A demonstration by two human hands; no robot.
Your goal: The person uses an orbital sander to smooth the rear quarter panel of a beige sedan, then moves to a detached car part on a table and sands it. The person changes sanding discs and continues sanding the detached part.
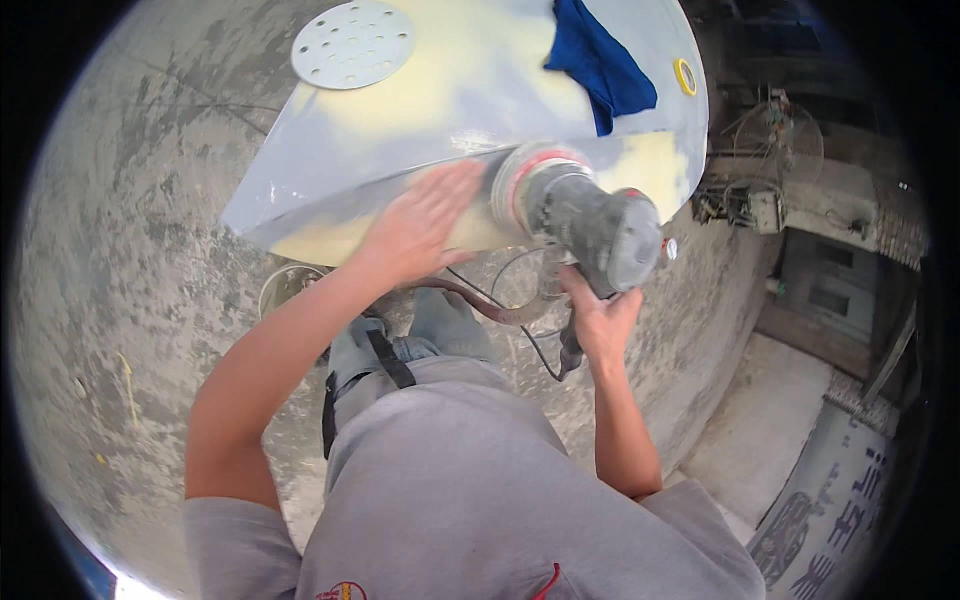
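Sander [600, 230] in right grip [603, 325], disc [512, 195] beyond, seemingly against panel [470, 105].

Left hand [425, 222] lies flat, right hand [603, 325] curls.

A sanding workshop, by the look of it: a dusty power sander [600, 225] sits on the slope at the near edge of a curved panel [440, 100] patched in grey and pale yellow. A perforated white disc [353, 47] lies at this surface's left edge, a yellow roll of tape [681, 72] close to its right edge. Beyond the right edge, a caged fan [776, 112] stands over the rough, stained floor [130, 270]
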